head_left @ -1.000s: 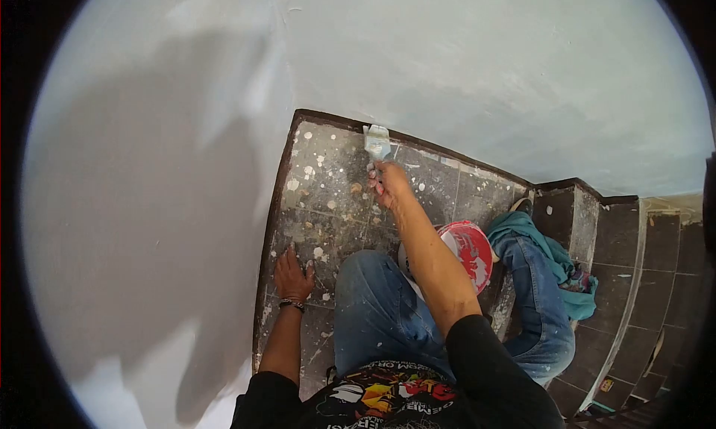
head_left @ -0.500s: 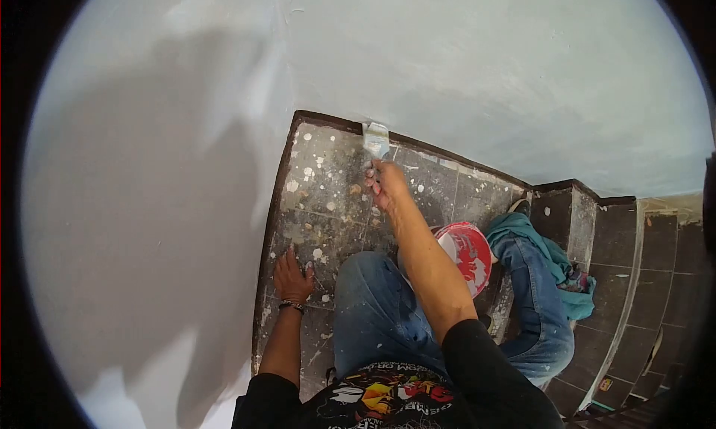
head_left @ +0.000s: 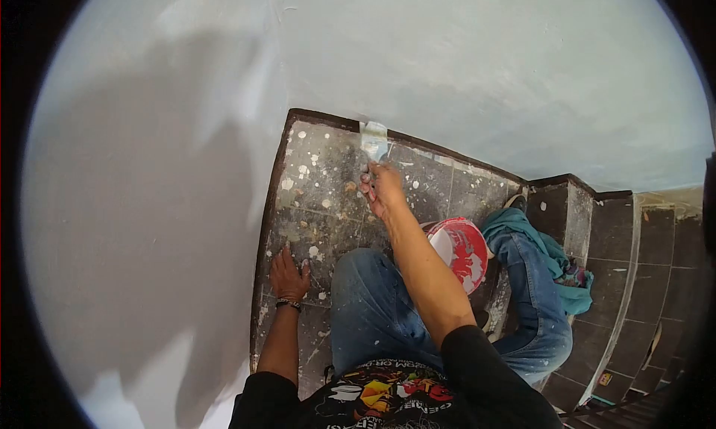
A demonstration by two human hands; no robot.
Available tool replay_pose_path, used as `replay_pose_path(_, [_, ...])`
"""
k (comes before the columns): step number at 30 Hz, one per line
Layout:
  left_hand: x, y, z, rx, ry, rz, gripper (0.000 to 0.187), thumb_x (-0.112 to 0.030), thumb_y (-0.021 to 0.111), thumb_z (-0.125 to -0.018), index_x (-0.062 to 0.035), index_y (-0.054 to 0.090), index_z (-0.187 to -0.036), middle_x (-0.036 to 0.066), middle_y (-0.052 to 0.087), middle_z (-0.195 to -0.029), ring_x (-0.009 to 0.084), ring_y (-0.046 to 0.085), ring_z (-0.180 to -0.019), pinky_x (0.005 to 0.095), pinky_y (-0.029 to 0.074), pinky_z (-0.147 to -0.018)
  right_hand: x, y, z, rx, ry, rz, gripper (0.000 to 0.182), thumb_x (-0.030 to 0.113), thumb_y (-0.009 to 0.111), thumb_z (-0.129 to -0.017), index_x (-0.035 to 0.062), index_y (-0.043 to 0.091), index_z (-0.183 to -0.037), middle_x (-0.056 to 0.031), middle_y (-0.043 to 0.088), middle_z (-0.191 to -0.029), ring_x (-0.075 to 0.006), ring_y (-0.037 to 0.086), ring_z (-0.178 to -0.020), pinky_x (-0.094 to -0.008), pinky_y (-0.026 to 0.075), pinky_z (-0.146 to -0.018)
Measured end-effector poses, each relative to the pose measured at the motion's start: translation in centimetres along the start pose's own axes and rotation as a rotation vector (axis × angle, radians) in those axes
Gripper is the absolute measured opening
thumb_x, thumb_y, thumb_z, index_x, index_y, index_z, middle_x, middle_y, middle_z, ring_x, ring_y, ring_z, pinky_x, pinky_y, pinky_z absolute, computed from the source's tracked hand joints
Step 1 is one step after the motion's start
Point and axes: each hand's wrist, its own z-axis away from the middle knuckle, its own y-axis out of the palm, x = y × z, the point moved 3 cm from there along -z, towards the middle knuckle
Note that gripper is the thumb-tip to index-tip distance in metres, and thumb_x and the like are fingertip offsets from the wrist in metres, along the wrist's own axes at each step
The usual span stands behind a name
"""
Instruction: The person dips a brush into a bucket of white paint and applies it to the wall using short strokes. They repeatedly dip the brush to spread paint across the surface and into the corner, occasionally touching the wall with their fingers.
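Red-rimmed bucket (head_left: 470,244) partly behind forearm (head_left: 430,276), paintbrush (head_left: 374,140) blurred

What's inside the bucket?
Inside the bucket there's something white, probably paint, and pale smears on its red side. The right arm crosses in front and covers part of it, so I can't see what's there or how deep the white goes.

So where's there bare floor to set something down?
Two paint-spotted floor patches: one between left hand, right hand and skirting corner; another right of the brush, between skirting and bucket. Crowded: around the bucket, hemmed in by right forearm and legs.
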Motion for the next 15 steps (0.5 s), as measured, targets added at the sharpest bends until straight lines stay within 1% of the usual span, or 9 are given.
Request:
replay_pose_path(4, [0.3, 0.6, 0.1, -0.025, 0.026, -0.027, 0.071, -0.035, 0.060, -0.083, 0.0009, 0.033, -0.137, 0.022, 0.047, -0.123, 0.0384, 0.045, -0.116, 0.0477, 0.037, -0.098, -1.2, -3.0, -3.5, -0.118, 0.079, -0.028, 0.007, 0.008, 0.047, -0.092, 0.0026, 0.046, -0.097, -0.0058, 0.048, -0.076, -0.0128, 0.046, -0.056, -0.0268, 0.038, -0.041])
replay_pose_path(7, [0.2, 0.5, 0.1, 0.007, 0.003, -0.045, 0.071, -0.035, 0.060, -0.083, 0.0004, 0.032, -0.138, 0.022, 0.046, -0.125, 0.0382, 0.045, -0.116, 0.0473, 0.036, -0.099, -1.0, -3.7, -4.8, -0.112, 0.054, -0.061, 0.007, 0.008, 0.047, -0.092, 0.0023, 0.046, -0.096, -0.0062, 0.048, -0.074, -0.0130, 0.046, -0.054, -0.0272, 0.037, -0.041])
replay_pose_path(10, [0.2, 0.7, 0.2, -0.013, -0.006, -0.069, 0.071, -0.034, 0.060, -0.082, -0.0002, 0.032, -0.138, 0.021, 0.047, -0.124, 0.0375, 0.045, -0.116, 0.0465, 0.036, -0.099, -0.5, -3.8, -5.5, -0.080, 0.067, -0.024, 0.007, 0.007, 0.047, -0.092, 0.0019, 0.046, -0.096, -0.0062, 0.050, -0.073, -0.0130, 0.046, -0.054, -0.0270, 0.036, -0.041])
replay_pose_path(13, [0.2, 0.5, 0.1, -0.008, 0.004, -0.034, 0.071, -0.033, 0.060, -0.082, -0.0006, 0.032, -0.139, 0.021, 0.047, -0.123, 0.0368, 0.045, -0.115, 0.0462, 0.036, -0.099, -0.2, -3.3, -5.9, -0.057, 0.116, -0.032, 0.007, 0.007, 0.047, -0.091, 0.0012, 0.047, -0.095, -0.0065, 0.051, -0.074, -0.0130, 0.046, -0.054, -0.0264, 0.035, -0.040])
replay_pose_path(15, [0.1, 0.4, 0.1, -0.007, 0.001, -0.035, 0.071, -0.033, 0.060, -0.082, -0.0006, 0.032, -0.139, 0.020, 0.047, -0.123, 0.0367, 0.046, -0.114, 0.0463, 0.036, -0.098, 0.0, -3.0, -5.9, -0.055, 0.113, -0.005, 0.007, 0.007, 0.048, -0.091, 0.0002, 0.046, -0.092, -0.0069, 0.047, -0.070, -0.0132, 0.043, -0.053, -0.0252, 0.035, -0.041])
